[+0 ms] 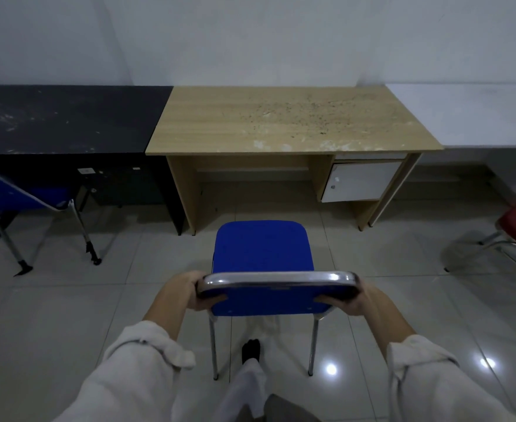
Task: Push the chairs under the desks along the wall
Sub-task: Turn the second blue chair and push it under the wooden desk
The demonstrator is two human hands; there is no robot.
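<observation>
Directly ahead of the blue chair [264, 254], the wooden desk [281, 120] stands against the wall, its knee opening in line with the seat front and near it. The chair has a blue padded seat and chrome frame. Left hand [194, 292] and right hand [349, 298] each grip one backrest corner.

A plain pale wall [250, 38] fills the 12 o'clock stretch of the view, unbroken and dimly lit. Below it the floor [83, 300] is laid in large glossy light-grey tiles with thin dark grout lines. Two bright ceiling-light reflections sit on the tiles toward 4 o'clock, and soft shadows pool on the floor at 9 and 3 o'clock.
</observation>
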